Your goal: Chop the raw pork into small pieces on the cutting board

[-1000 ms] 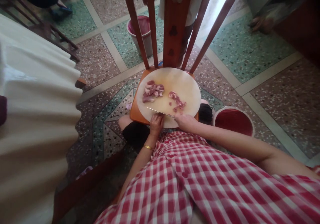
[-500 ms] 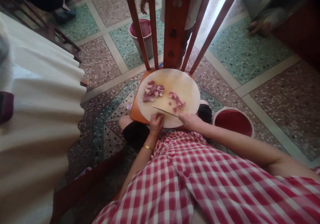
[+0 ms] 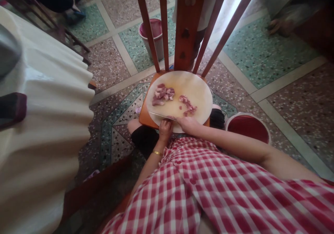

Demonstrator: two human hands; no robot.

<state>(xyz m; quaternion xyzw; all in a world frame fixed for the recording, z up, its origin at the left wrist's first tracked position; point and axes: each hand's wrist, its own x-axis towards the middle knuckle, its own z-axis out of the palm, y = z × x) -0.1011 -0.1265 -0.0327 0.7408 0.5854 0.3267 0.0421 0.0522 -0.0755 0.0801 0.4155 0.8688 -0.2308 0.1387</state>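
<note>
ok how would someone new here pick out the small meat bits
Find the slatted wooden chair straight ahead, then the round, pale cutting board on it. Right of its middle lie the small meat bits in a loose strip, far finer than the chunky meat pile to their left.

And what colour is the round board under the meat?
The board is creamy white, yellowish in places; head view shows it.

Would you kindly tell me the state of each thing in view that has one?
Knife: gripped
Right hand: closed on knife
Left hand: curled
Larger meat: in chunks, heaped
Smaller meat: chopped, scattered
Board: lying flat
Chair: upright
Near bin: upright, open
Far bin: upright, open
Tablecloth: hanging in folds
Bangle: worn
</note>
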